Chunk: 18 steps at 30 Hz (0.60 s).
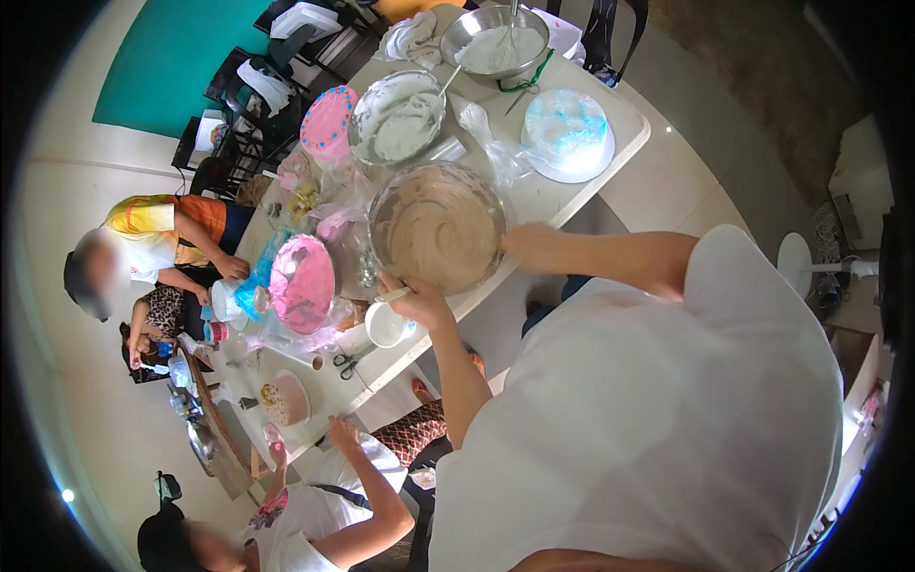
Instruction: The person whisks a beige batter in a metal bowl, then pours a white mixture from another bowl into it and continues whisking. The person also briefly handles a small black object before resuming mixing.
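A large metal mixing bowl (493, 193) of light brown creamy frosting (432, 232) stands at the table edge before me. Against its near rim, my right hand (532, 247) is closed and slightly blurred; it appears to grip the rim. My left hand (422, 299) is at the rim's left side, its fingers closed around a pale flat handle (393, 294). What that handle belongs to is hidden. Just beside my left hand is a white tub (386, 327).
Around the bowl are white-frosting bowls (397, 118) (493, 43), a pink-frosting bowl (304, 286) and scissors (346, 365). Cakes in blue-white (565, 121), pink (329, 121) and beige (286, 400) stand on the table (629, 132). People work at the left (154, 232) and lower left (322, 493).
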Tool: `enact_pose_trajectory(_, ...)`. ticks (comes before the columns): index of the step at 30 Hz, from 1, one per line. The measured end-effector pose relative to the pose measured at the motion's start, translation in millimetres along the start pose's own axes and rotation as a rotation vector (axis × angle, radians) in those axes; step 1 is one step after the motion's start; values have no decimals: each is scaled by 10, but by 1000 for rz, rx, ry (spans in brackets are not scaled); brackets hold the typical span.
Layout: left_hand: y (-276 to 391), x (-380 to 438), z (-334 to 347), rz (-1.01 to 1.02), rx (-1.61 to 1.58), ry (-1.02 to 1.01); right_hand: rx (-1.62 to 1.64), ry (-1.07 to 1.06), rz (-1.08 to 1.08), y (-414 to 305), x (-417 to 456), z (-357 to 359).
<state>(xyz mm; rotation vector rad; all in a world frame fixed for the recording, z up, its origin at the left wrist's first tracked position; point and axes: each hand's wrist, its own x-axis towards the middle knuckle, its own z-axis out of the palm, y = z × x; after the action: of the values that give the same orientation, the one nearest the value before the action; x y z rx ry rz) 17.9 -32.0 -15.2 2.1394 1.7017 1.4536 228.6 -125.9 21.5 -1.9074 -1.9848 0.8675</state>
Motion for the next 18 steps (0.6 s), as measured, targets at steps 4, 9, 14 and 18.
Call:
enact_pose_trajectory(4,117,-6,-79,-71,-62,-96,200,185,1,-101,261,-35)
enact_pose_trajectory(9,17,7,-54,-125,-72,-125,113,46,-121,-203,155,165)
enact_pose_trajectory(14,-106,-34,-33,39,-29,-89,257,147,-5,-162,224,181)
enact_pose_trajectory(18,24,43,-46,-3,-174,-51,-125,259,-156,-253,482,192)
